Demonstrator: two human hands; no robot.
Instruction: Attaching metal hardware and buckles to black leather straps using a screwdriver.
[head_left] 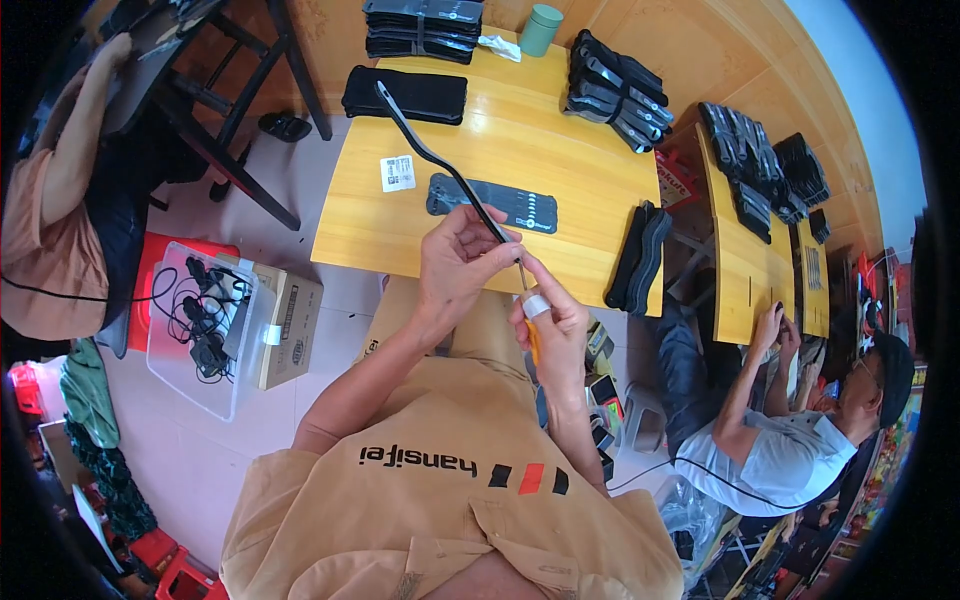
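Above the near edge of the table, my left hand [455, 262] grips a long, thin black bent bar [432, 156], fingers closed round its lower end. Its far end, with a shiny tip, points up and left. My right hand [558, 325] is closed on a screwdriver [535, 335] with a yellow handle, a pale collar and a thin metal shaft. That shaft reaches the bar's lower end beside my left fingertips; the exact contact is too small to make out. Just beyond my hands, a flat dark packaged strip [490, 203] lies on the table.
On the wooden table [350, 225] are a white label [397, 173], a black stack [405, 95], bundled dark packs [618, 90], black pieces [638, 258] and a green canister [540, 30]. A clear bin of cables [205, 330] stands left. Co-workers sit both sides.
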